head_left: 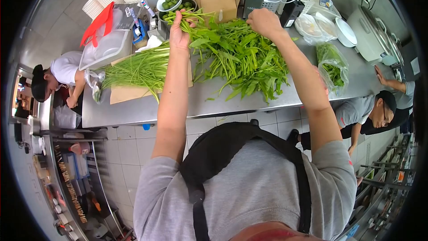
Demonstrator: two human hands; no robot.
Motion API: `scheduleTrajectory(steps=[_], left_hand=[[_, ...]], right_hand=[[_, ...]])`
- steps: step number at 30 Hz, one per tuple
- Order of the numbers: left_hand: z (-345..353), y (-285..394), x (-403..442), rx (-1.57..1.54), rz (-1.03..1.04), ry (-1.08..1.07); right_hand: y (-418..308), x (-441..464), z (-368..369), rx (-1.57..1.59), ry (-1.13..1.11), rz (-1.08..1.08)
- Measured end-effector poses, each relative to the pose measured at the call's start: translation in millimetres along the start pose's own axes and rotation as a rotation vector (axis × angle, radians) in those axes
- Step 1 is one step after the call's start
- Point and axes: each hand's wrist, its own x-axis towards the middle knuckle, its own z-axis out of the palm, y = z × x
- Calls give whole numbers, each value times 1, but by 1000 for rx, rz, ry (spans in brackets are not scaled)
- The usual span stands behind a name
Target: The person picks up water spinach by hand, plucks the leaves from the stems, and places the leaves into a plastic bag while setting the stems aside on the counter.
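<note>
My left hand [180,33] is closed round a bunch of leafy green stems [191,18], whose cut ends point up towards the bowls. A big heap of long-leaved greens [245,58] lies on the steel table between my hands. At the heap's far right edge is my right hand [266,23], fingers bent together in a pinch; what is between them is hidden. Long thin green stalks [138,71] lie on a flat piece of cardboard [129,93], left of my left forearm.
Small green citrus fruits fill a white bowl [169,1] behind my left hand. A cardboard box [218,6] stands at the back. Bagged greens [332,67] lie at the right. Co-workers are at both ends of the steel table [200,102].
</note>
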Motion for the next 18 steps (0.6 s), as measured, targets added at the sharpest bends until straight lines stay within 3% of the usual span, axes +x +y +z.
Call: scheduleTrajectory(steps=[4,6,7,9,10,12,13,14,16,17,18], left_hand=[[7,0,-4,-7,50,-14],[6,1,-4,-60,21,-60],[6,1,-4,-74,9,-92],[11,-1,-7,-87,-1,-125],[16,-3,-9,-37,27,-103],[20,-6,-10,16,58,-80],[20,-6,-9,-9,20,-102],[20,-7,-8,-35,-20,-124],[24,-14,-10,72,32,-75],[27,-18,-10,186,80,-28],[31,-22,-10,301,127,18]], right_hand=[[-2,-5,-1,-88,166,-67],[-9,-3,5,31,416,-191],[-14,-3,1,32,416,-189],[-27,-5,-7,508,188,-257],[-31,-7,-7,508,188,-258],[-40,-9,-7,954,-97,-278],[-44,-10,-7,1056,-149,-435],[-50,-12,-6,1055,-150,-436],[-68,-18,-6,1035,39,-237],[-75,-16,-2,844,190,-139],[-80,-16,0,844,192,-137]])
